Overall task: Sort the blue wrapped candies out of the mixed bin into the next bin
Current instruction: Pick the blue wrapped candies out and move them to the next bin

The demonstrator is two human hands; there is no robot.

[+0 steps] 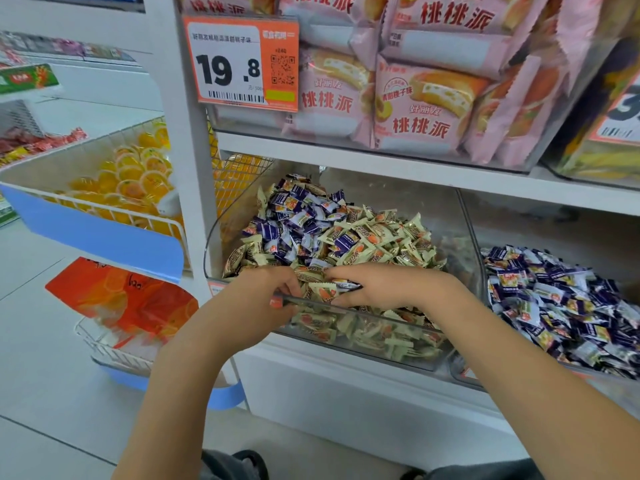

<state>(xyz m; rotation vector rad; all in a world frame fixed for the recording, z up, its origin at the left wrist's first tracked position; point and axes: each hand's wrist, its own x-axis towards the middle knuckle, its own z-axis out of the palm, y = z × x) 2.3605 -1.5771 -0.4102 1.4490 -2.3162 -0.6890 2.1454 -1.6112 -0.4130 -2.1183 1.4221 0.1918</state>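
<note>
Both hands dig at the mixed bin's (346, 311) front rim: the left hand (273, 289) curled, contents unclear, the right hand (377, 285) pinching a blue candy (346, 284). Cream wrappers could ride along into the next bin (474, 379) on the shelf.

Clear glossy plastic mixed bin (221, 237), shiny crinkled candy wrappers (346, 233), white wire basket (114, 213), matt white shelf (346, 157)

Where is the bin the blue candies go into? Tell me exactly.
In the head view, the next bin sits on the lower shelf at the right, directly beside the mixed bin, right of the right hand, under the pink snack packs.
</note>
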